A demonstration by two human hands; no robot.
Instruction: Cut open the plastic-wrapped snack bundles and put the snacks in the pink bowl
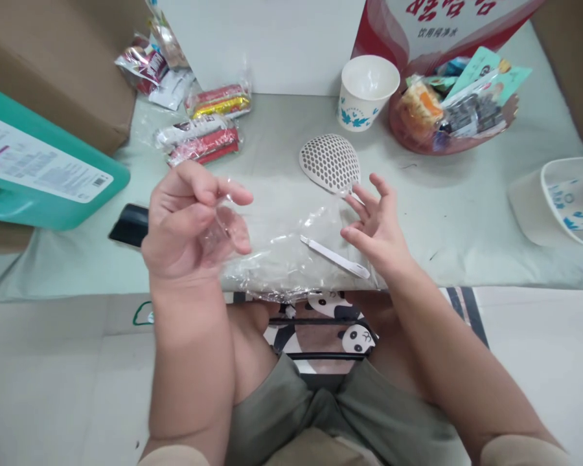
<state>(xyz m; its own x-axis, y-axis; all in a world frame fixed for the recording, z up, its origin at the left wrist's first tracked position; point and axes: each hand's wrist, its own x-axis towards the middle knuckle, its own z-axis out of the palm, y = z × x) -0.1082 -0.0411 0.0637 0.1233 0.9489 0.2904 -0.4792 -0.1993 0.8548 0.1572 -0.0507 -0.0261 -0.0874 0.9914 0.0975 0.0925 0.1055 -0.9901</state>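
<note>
My left hand (187, 223) is raised over the table's front left, its fingers curled around a piece of clear plastic film (216, 233). My right hand (376, 226) hovers with fingers spread and nothing in it. Just beyond its fingertips lies a pale oval piece full of holes (330, 162), like a mesh pad. Between the hands, a slim white tool with a narrow tip (335, 257) rests on crumpled clear plastic wrapping (276, 259). It looks like a small craft knife, though its tip is too small to make out.
Wrapped snacks (204, 139) lie at the back left, near a green bottle (43, 162) and a black object (131, 225). A paper cup (366, 94) stands beside a pink bowl of packaged snacks (451, 139). A white container (539, 200) stands far right.
</note>
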